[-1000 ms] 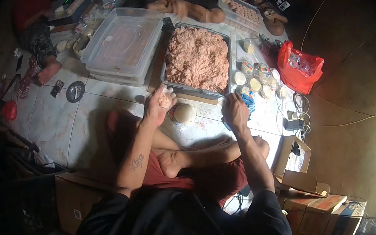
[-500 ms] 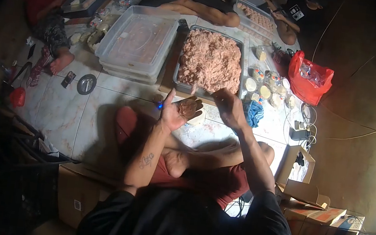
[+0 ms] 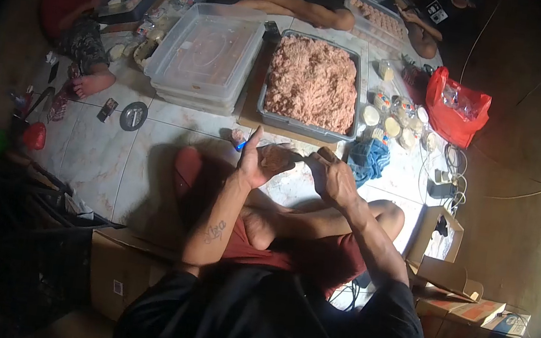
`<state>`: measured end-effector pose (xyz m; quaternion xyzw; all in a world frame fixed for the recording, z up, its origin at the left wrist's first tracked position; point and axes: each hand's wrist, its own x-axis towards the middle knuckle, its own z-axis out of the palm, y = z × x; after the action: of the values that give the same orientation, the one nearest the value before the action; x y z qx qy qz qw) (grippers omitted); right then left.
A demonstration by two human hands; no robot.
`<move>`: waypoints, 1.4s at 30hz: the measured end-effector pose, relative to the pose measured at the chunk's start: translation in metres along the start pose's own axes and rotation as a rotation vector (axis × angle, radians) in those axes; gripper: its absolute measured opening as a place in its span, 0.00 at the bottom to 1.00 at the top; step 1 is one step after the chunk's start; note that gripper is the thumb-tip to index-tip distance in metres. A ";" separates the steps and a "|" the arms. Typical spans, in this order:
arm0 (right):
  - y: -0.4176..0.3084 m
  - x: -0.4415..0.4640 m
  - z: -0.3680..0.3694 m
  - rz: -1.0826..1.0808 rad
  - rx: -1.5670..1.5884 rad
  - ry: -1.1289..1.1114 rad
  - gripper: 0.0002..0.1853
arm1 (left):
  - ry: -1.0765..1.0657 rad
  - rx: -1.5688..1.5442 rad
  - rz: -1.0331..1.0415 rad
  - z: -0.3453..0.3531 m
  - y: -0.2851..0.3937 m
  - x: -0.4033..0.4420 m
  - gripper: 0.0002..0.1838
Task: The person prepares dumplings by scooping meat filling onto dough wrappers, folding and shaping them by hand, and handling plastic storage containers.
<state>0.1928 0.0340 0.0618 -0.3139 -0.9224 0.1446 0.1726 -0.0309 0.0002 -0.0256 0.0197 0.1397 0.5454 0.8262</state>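
Note:
My left hand [image 3: 252, 171] is held palm up with its thumb raised, in front of the tub. On its palm and fingers rests a flat brownish round piece [image 3: 276, 160], in shadow; its kind cannot be made out. My right hand [image 3: 333, 179] is closed, its knuckles up, close to the left fingertips. What it grips is hidden by the fingers. Beyond both hands stands a grey tub [image 3: 302, 127] heaped with pink minced meat [image 3: 311, 83]. Below the hands a whitish surface [image 3: 285, 188] shows in part on the floor.
Stacked clear plastic trays [image 3: 207, 53] stand left of the tub. To its right are several lidded cups [image 3: 392, 127], a blue cloth [image 3: 369, 161], a red plastic bag [image 3: 457, 107] and a charger with cables [image 3: 443, 189]. Other people sit at the back, near a tray of small pieces [image 3: 378, 19].
My right hand has come down and nearer to my left hand. The left hand still bears the brownish piece. The camera view has shifted slightly.

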 end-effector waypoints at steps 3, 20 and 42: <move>0.017 -0.012 0.025 0.010 0.095 0.006 0.12 | 0.025 -0.022 -0.033 0.014 -0.007 -0.003 0.48; -0.022 -0.016 0.032 0.680 1.520 0.106 0.11 | 0.057 0.648 0.140 0.040 -0.019 -0.015 0.46; -0.013 -0.045 0.043 0.562 1.345 0.207 0.07 | 0.106 1.656 0.638 0.057 -0.018 -0.013 0.15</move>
<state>0.2021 -0.0113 0.0173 -0.3768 -0.4979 0.6876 0.3706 -0.0048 -0.0124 0.0288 0.6237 0.5151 0.4739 0.3480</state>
